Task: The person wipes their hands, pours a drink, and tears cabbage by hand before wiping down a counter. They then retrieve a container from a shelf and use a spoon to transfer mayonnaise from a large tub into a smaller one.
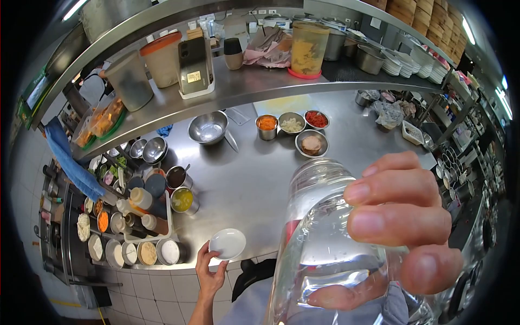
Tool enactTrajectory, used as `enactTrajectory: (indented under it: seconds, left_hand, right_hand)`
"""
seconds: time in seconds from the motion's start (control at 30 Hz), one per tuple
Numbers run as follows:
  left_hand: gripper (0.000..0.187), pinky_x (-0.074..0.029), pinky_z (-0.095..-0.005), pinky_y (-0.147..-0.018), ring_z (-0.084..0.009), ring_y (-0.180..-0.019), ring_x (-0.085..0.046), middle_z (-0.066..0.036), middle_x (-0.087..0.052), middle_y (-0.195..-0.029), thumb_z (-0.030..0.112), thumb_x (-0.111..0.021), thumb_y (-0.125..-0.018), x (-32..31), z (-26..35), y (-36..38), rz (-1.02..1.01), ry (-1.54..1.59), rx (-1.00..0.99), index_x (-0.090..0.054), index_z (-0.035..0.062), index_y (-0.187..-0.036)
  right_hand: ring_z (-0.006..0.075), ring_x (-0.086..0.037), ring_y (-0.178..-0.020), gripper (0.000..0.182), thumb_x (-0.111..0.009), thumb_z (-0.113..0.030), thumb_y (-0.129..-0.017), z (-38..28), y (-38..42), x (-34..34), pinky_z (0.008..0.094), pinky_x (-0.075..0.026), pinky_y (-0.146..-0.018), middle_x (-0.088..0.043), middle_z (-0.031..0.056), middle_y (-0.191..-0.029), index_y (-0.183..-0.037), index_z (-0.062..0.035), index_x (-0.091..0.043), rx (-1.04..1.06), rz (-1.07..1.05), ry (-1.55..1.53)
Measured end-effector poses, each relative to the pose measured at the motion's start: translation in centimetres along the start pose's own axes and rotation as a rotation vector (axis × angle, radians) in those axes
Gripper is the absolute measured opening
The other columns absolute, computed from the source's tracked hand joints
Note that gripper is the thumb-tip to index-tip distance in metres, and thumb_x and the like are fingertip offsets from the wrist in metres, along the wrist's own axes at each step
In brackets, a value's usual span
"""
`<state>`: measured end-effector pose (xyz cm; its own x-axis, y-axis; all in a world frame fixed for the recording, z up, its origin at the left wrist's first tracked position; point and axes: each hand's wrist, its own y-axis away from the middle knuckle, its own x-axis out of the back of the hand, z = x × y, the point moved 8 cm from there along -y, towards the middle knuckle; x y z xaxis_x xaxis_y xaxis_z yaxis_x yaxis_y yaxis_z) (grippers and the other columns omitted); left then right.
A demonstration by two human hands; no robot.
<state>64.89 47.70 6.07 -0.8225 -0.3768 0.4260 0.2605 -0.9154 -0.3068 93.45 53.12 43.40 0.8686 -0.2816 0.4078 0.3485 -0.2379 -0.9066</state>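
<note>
My right hand (403, 216) is wrapped around a clear bottle (314, 222) with clear liquid in it, raised very close to the camera. Its lower end runs out of the frame. Down at the front edge of the steel counter, my left hand (210, 273) pinches the rim of a small white dish (228, 244). Nothing shows in that dish. Beyond the bottle stands a metal bowl (304, 154) with a pale piece of food (311, 144). Behind it are a cup of orange shreds (266, 123), a bowl of pale chopped pieces (292, 122) and a bowl of red pieces (316, 119).
A large steel bowl (208, 127) sits beside a knife (232, 142). To the left are squeeze bottles (142, 199), a container of yellow liquid (183, 200) and several tubs of powder (169, 252). Overhead, a shelf (233, 81) carries a phone (195, 66) and containers.
</note>
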Motion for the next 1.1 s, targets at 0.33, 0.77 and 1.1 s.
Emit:
enactTrajectory:
  seconds: [0.33, 0.77, 1.1]
  left_hand:
    - [0.030, -0.047, -0.0476, -0.104, -0.0390, -0.122, -0.061, -0.027, -0.060, -0.133, 0.013, -0.083, -0.079, 1.5, 2.0, -2.2, 0.055, 0.012, -0.118, -0.067, 0.0022, -0.103]
    - [0.027, -0.043, -0.0400, -0.108, -0.0296, -0.126, -0.057, -0.026, -0.056, -0.141, 0.023, -0.071, -0.098, 8.0, 13.7, -14.9, 0.143, 0.318, -0.376, -0.059, 0.0038, -0.112]
    - [0.024, -0.053, -0.0267, -0.085, -0.0118, -0.095, -0.065, -0.006, -0.072, -0.105, 0.014, -0.074, -0.095, 5.7, 28.9, -33.2, 0.261, 0.300, -0.758, -0.066, 0.0018, -0.114]
  right_hand:
    - [0.0244, -0.065, -0.088, 0.079, -0.087, -0.046, -0.076, 1.5, 0.8, 0.6, 0.0387, -0.049, -0.071, -0.064, 0.0017, -0.112, -0.138, -0.0254, -0.044, 0.155, 0.095, -0.052]
    - [0.0251, -0.072, -0.098, 0.100, -0.094, -0.043, -0.055, 10.4, 0.9, -4.3, 0.0352, -0.056, -0.084, -0.073, 0.0133, -0.113, -0.137, 0.0011, -0.057, -0.148, -0.180, -0.364]
    - [0.0297, -0.068, -0.111, 0.090, -0.093, -0.037, -0.061, 24.9, -5.5, -16.0, 0.0391, -0.052, -0.098, -0.070, 0.0197, -0.117, -0.131, 0.0055, -0.056, -0.436, 0.031, -0.394]
